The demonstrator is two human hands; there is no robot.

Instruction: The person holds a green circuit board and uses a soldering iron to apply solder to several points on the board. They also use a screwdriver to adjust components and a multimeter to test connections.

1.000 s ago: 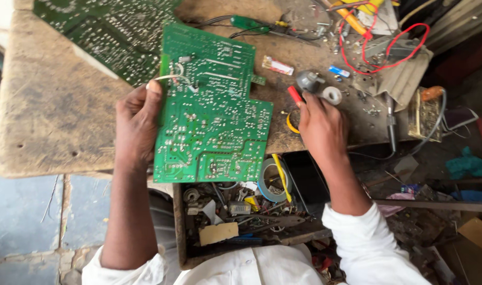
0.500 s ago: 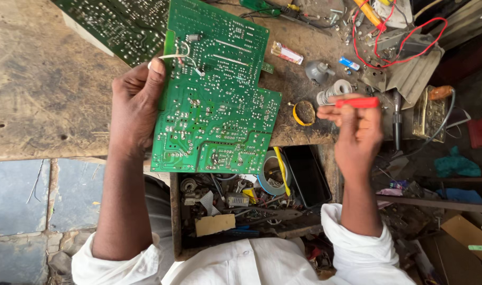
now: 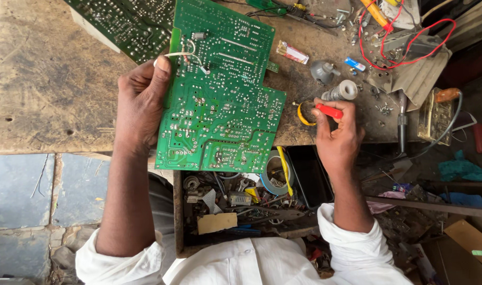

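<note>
Left hand [image 3: 141, 103] is closed on the left edge of a green circuit board [image 3: 220, 95], thumb pressed on the solder side near a small white wire loop [image 3: 185, 55]; the board is held flat above the worn wooden desk [image 3: 51, 89], its lower edge over an open drawer [image 3: 241, 203] of loose parts. Right hand [image 3: 338, 134] is curled around a red-handled tool [image 3: 329, 111], gripped between thumb and fingers just beside a yellow ring [image 3: 303, 113] and a grey solder spool [image 3: 342, 91] on the desk. A second, darker circuit board [image 3: 127, 24] lies at the desk's far edge, partly under the held one. Red wires [image 3: 404, 39] are seen coiled at upper right.
</note>
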